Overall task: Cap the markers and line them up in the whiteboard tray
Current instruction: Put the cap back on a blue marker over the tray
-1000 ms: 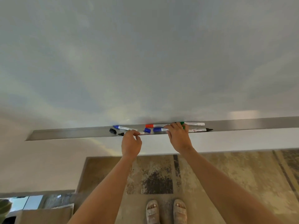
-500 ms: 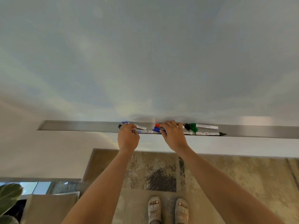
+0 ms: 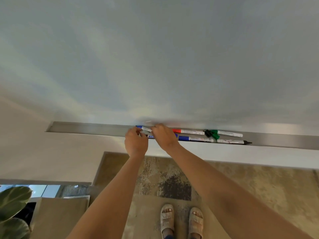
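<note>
A long metal whiteboard tray (image 3: 96, 129) runs under the whiteboard. My left hand (image 3: 136, 144) and my right hand (image 3: 164, 137) meet over its middle. Between them lies a blue-capped marker (image 3: 144, 128), and my right fingertips close on its white barrel. My left fingers curl on a blue-labelled marker (image 3: 151, 136) just below it, most of which is hidden. To the right lie a red-capped marker (image 3: 189, 131), a second blue marker (image 3: 195, 139), a green marker (image 3: 228, 134) with a loose black cap (image 3: 207, 133) beside it, and an uncapped black marker (image 3: 232, 141).
The whiteboard (image 3: 155, 57) fills the upper view. Below are a patterned rug (image 3: 172, 187) and my sandalled feet (image 3: 181, 219). A plant leaf (image 3: 13, 200) and a beige cushion (image 3: 60, 218) sit at lower left. The tray's left stretch holds no markers.
The view has shifted left, so the tray and markers now sit further right. Both hands moved closer together, and my right hand left the second blue marker for the blue-capped one at the back.
</note>
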